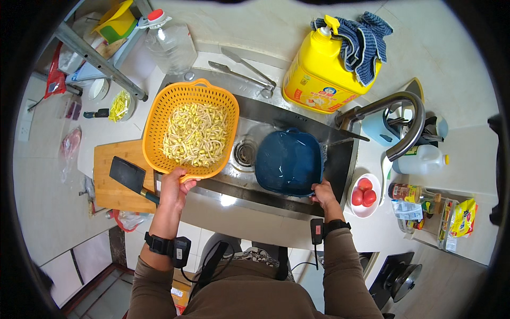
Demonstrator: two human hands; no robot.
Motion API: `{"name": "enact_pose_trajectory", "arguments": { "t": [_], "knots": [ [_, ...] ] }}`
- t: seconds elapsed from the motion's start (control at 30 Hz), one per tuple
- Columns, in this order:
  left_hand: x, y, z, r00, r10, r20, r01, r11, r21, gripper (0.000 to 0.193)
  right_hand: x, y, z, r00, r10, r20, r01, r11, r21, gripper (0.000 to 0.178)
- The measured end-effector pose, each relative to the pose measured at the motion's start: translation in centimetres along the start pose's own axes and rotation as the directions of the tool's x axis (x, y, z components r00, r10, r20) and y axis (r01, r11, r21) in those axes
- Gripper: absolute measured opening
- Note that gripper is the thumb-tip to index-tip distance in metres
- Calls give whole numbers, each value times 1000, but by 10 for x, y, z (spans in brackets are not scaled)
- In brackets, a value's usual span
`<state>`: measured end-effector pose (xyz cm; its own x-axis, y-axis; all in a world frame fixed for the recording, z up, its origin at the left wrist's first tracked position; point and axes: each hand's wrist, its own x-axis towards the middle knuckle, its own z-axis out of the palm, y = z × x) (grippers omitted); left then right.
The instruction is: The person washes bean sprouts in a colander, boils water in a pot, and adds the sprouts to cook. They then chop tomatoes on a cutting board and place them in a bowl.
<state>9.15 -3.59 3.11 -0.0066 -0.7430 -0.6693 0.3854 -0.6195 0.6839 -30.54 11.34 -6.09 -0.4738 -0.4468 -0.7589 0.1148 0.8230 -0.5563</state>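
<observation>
My left hand [174, 189] grips the near rim of an orange colander [159, 114] that holds pale bean sprouts [195, 134], lifted over the left side of the steel sink [249, 114]. My right hand [324, 194] holds the near edge of a dark blue basin [288, 162], which sits in the sink to the right of the drain [245, 153]. The basin looks tilted toward the drain and has a wet sheen inside.
A wooden cutting board [114, 183] with a cleaver [127, 174] lies left of the sink. Behind it stand a yellow jug [319, 74], tongs [244, 72] and a plastic bottle [171, 45]. The curved tap [401, 114] and a bowl of tomatoes [364, 195] are at the right.
</observation>
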Motion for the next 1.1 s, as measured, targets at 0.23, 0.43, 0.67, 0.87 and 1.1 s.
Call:
{"name": "enact_pose_trajectory", "arguments": {
  "t": [0.23, 0.43, 0.67, 0.87, 1.1],
  "knots": [
    [5, 5, 3, 1000, -3, 19, 3, 1000, 22, 29, -28, -38, -7, 984, -129, -124, 73, 921, -383, 70],
    [8, 2, 7, 998, -2, 57, 2, 1000, 10, 27, -55, -50, 15, 841, -510, -179, 84, 451, -889, 82],
    [9, -8, 15, 993, -50, 104, 45, 998, 47, 29, -70, -54, 18, 516, -834, -195, 77, 272, -959, 89],
    [6, -23, 32, 984, -89, 154, 70, 990, 126, 29, -40, -18, 7, 947, -205, -247, 121, 941, -317, 72],
    [15, -72, 74, 949, -240, 204, 173, 938, 299, 27, -5, 18, 13, 996, 79, -31, -67, 958, 279, 57]
  ]
}}
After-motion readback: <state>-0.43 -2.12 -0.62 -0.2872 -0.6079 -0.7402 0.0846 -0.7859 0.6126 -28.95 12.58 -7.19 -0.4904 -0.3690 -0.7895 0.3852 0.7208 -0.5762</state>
